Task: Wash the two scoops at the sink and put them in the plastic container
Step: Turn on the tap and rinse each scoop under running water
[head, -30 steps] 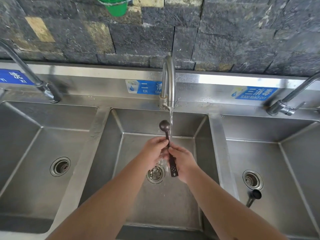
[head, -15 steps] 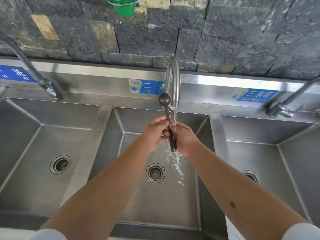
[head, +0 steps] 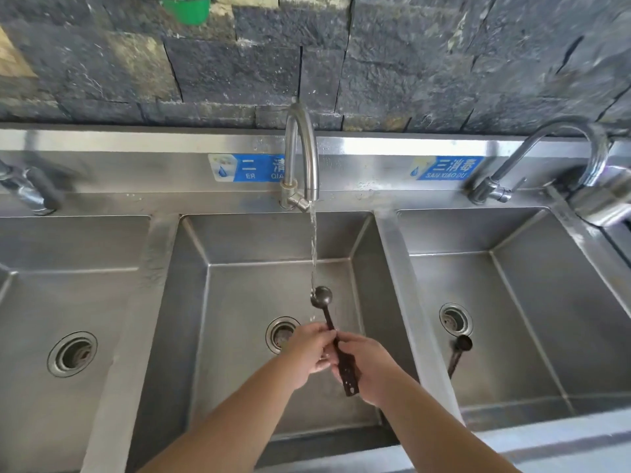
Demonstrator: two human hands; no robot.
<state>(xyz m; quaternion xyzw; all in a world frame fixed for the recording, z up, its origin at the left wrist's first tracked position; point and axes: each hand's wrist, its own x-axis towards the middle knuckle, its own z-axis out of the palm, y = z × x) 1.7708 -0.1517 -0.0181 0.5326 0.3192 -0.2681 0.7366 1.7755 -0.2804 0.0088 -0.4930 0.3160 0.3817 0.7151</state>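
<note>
Hands first: your left hand (head: 309, 349) and right hand (head: 370, 367) meet low in the middle of the frame, both closed around the handle of one dark scoop (head: 336, 339). The left pinches the upper part of the handle; the right wraps the lower part, with the flat perforated end sticking out below its fingers.

Around them sits the steel triple sink (head: 392, 268), and you are working over its middle basin (head: 239, 302), whose drain shows just left of your left hand. The middle tap (head: 300, 158) stands at upper centre, and its stream (head: 313, 247) falls straight down to the scoop's bowl.

What your next move turns on is this: the scoop's long axis runs nearly up and down the frame, bowl toward the tap, handle toward you, and the water lands on the left edge of the bowl rather than squarely in it. The scoop looks dark brown, slim and wet, with a small round bowl.

The second scoop (head: 459, 353) lies in the right basin (head: 512, 319), just below its drain, bowl uppermost, nearer your right hand. No plastic container is in view.
</note>
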